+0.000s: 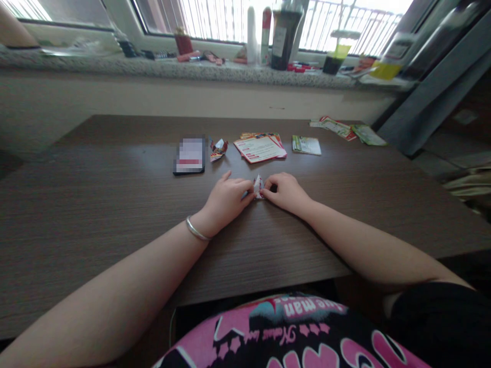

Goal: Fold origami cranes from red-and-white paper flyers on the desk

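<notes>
Between my hands, low over the table, is a small folded piece of paper (258, 185), whitish with reddish print and a pointed top. My left hand (229, 197), with a silver bangle on the wrist, pinches its left side. On the other side my right hand (287, 190) grips it between thumb and forefinger. Just beyond lies a stack of printed paper sheets (262, 148), white with red edges. A colourful folded paper piece (218, 149) stands left of the stack, beside a dark-edged device with a blurred screen (190, 155).
A smaller stack of greenish cards (306, 145) lies right of the sheets. Several more printed papers (337, 128) lie at the table's (115, 204) far right corner. Bottles, a dark container (286, 38) and a drink cup (337, 53) line the stone windowsill (153, 66).
</notes>
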